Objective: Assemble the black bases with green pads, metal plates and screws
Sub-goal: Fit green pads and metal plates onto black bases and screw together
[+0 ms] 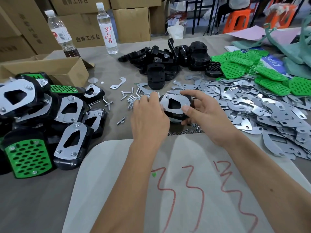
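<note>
A black base (175, 115) topped with a metal plate (175, 102) is gripped by the right hand (203, 115), fingers curled around it; loose screws (133, 98) are touched by the left hand (149, 120), fingers bent down.

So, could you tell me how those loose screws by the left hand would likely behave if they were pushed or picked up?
The loose screws look small, shiny and round-shanked, so they would probably roll or scatter when pushed. They lie jumbled together, so pinching just one may be fiddly. Being short metal pieces, they are likely stiff and not fragile.
</note>
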Available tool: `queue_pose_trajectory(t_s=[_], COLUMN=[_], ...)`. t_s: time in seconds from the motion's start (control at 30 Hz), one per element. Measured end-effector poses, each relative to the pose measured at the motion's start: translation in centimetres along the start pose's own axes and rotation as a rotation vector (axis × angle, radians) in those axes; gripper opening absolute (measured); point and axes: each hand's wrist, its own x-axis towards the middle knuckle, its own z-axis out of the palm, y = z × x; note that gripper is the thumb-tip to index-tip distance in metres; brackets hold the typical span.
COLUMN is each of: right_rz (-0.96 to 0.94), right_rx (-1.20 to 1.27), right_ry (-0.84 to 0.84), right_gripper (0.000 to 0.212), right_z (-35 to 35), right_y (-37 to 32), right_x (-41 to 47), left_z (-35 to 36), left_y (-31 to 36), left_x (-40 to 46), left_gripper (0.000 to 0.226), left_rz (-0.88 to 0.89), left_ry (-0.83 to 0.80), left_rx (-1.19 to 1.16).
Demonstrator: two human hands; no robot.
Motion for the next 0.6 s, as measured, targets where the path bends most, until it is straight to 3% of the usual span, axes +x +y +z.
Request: queue_pose_trajectory(t_s=[0.13,0.4,0.5,0.6], right_rz=[-0.018,-0.009,-0.01,-0.031], right_rx=[-0.046,-0.027,-0.008,0.02], right_ry=[-0.025,-0.001,0.004,0.008], right_gripper=[0.037,0.035,0.032,0.03], right_z=[0.02,0.14,0.1,0.19], right_y=[-0.16,-0.12,-0.11,-0.23], right_x=[-0.11,0.02,0.05,-0.05], left_z=[0.07,0.08,0.11,-0.06], left_y=[-0.12,0.09,0.41,0.27], left_x=[0.12,0.18,0.04,-0.02], left_gripper=[0.035,0.013,0.016,0.025], left_rz=[-0.076,0.017,0.071,-0.046], left_ry=[-0.028,-0.039,-0.029,0.019], left_rx=[0.002,0.009,-0.13,-0.13])
